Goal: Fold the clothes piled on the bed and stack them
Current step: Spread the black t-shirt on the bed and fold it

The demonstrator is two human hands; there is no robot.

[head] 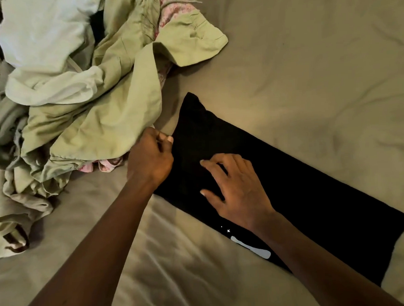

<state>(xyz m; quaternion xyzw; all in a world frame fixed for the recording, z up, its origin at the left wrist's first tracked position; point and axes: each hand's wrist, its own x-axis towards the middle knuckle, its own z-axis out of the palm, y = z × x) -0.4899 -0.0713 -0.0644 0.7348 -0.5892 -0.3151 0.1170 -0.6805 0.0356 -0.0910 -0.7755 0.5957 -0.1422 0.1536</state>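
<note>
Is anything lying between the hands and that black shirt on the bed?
Nothing visible. The left hand pinches the black shirt at its edge, and the right hand rests on top of it. The pile of clothes lies beside the left hand, not over the shirt.

On the bed (308, 55), clothes pile (90, 116) at my left, folded shirt (314, 205) just right of it; my left hand (150, 157) at its edge, right hand (235, 188) on top.
</note>
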